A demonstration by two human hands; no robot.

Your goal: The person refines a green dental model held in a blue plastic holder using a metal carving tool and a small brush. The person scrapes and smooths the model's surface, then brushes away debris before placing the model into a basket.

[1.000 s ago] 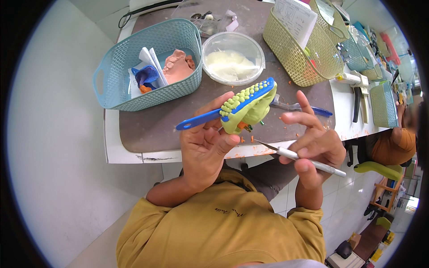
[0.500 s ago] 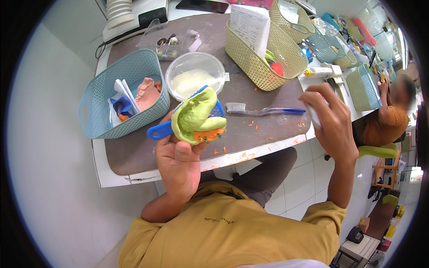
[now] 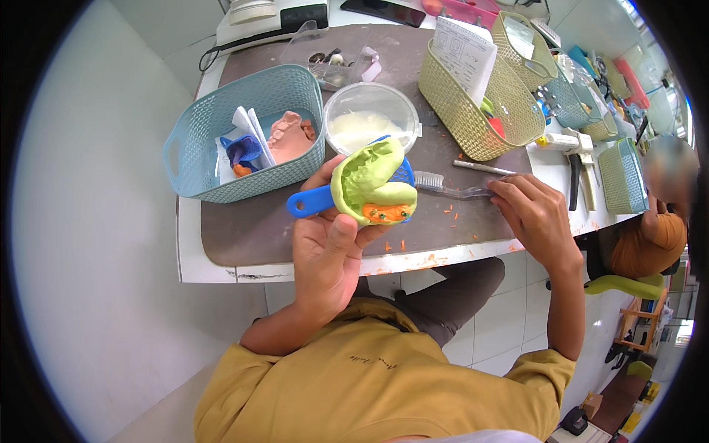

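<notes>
Left hand (image 3: pixel 325 251), centre of the frame: grip closed about a blue tray (image 3: pixel 310 201), raised over the front part of the worktop (image 3: pixel 190 255). The tray's handle points left; its green filling (image 3: pixel 362 177) faces the camera, with an orange patch (image 3: pixel 384 214) at the lower right.

Right hand (image 3: pixel 540 221), right of centre: fingers at the handle of a clear brush (image 3: pixel 452 191), bristles toward the tray. Whether this grip has closed on the handle cannot be told.

A slim metal tool (image 3: pixel 480 167) lies just above the brush. Orange scraps (image 3: pixel 403 244) are scattered on the brown mat (image 3: pixel 251 236). A blue basket (image 3: pixel 210 177), upper left, contains a pink model (image 3: pixel 288 138); a round tub (image 3: pixel 402 107) stands beside it. A yellow basket (image 3: pixel 454 107) stands upper right of centre.
</notes>
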